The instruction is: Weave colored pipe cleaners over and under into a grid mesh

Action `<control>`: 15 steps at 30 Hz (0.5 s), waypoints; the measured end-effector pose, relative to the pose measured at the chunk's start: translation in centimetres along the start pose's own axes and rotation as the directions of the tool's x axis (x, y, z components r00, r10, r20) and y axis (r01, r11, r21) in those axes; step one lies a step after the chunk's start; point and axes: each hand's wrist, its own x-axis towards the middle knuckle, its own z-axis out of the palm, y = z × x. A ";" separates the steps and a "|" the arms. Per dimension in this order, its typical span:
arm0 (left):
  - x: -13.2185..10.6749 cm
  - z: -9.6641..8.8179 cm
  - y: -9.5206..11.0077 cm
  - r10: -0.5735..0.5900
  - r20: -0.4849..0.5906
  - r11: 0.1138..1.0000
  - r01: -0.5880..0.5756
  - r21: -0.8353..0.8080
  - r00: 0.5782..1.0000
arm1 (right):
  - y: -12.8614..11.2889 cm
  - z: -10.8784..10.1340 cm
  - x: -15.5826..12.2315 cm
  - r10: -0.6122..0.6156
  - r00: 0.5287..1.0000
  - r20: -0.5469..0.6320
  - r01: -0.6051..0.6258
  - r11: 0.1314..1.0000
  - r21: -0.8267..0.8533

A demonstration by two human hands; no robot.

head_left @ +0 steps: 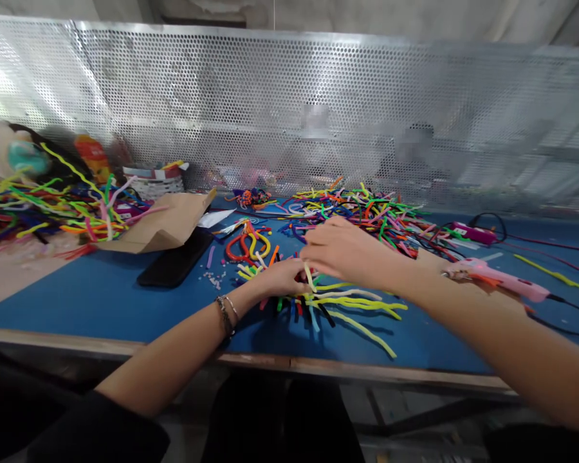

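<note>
Over the blue tabletop (120,302), my left hand (285,278) is closed around a bundle of colourful pipe cleaners (357,299). Long yellow and white ones fan out to the right, while short ends in black, red, green and light blue poke out below. My right hand (335,249) is bent over the bundle from above, its fingers pinched on a pale yellow pipe cleaner (309,276) that stands up beside my left thumb. Part of the bundle is hidden behind both hands.
Behind lies a heap of pipe cleaners (367,209); another heap (33,206) is at left. Brown paper (166,222) overlaps a black phone-like slab (176,260). Red and yellow loops (248,246) lie nearby. A pink glue gun (506,280) is at right. Perforated metal (251,96) borders the back.
</note>
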 end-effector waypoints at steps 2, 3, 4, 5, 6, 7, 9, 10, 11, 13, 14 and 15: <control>0.1 -0.2 0.1 -0.010 0.012 0.999 0.010 0.038 1.000 | 1.0 0.2 -2.4 0.129 0.974 -0.187 -0.137 0.990 -0.028; 0.1 -0.3 0.2 -0.018 0.013 0.998 0.018 0.054 1.000 | 1.3 0.4 -3.7 0.203 0.938 -0.282 -0.220 0.975 -0.028; 0.0 -0.4 0.3 -0.026 0.010 0.998 0.026 0.065 1.000 | 1.6 0.6 -4.9 0.263 0.886 -0.382 -0.284 0.959 0.003; 0.0 -0.5 0.4 -0.035 0.005 0.997 0.034 0.071 0.999 | 1.7 0.8 -6.0 0.315 0.821 -0.476 -0.326 0.943 0.061; -0.1 -0.6 0.5 -0.043 0.003 0.996 0.043 0.074 0.999 | 1.7 1.1 -7.0 0.375 0.740 -0.558 -0.365 0.921 0.136; -0.3 -0.7 0.6 -0.052 0.001 0.996 0.051 0.076 0.999 | 1.5 1.5 -7.7 0.443 0.665 -0.602 -0.393 0.892 0.223; -0.5 -0.9 0.7 -0.065 0.004 0.995 0.065 0.080 0.998 | 1.0 2.2 -8.5 0.515 0.712 -0.478 -0.379 0.854 0.356; -0.6 -1.0 0.8 -0.069 0.008 0.994 0.068 0.083 0.998 | 0.7 2.7 -8.5 0.478 0.794 -0.375 -0.336 0.860 0.385; -0.7 -1.1 0.8 -0.073 0.012 0.994 0.072 0.088 0.997 | 0.3 3.1 -8.3 0.391 0.883 -0.261 -0.267 0.874 0.405; -0.9 -1.2 0.8 -0.076 0.020 0.993 0.073 0.096 0.997 | -0.3 3.8 -7.4 0.187 0.981 -0.049 -0.145 0.880 0.453; -0.9 -1.3 0.7 -0.073 0.029 0.993 0.070 0.097 0.997 | -0.5 4.1 -6.9 0.120 0.992 0.027 -0.118 0.870 0.479; -1.0 -1.4 0.7 -0.070 0.041 0.993 0.066 0.096 0.997 | -0.6 4.4 -6.5 0.075 0.993 0.086 -0.108 0.863 0.494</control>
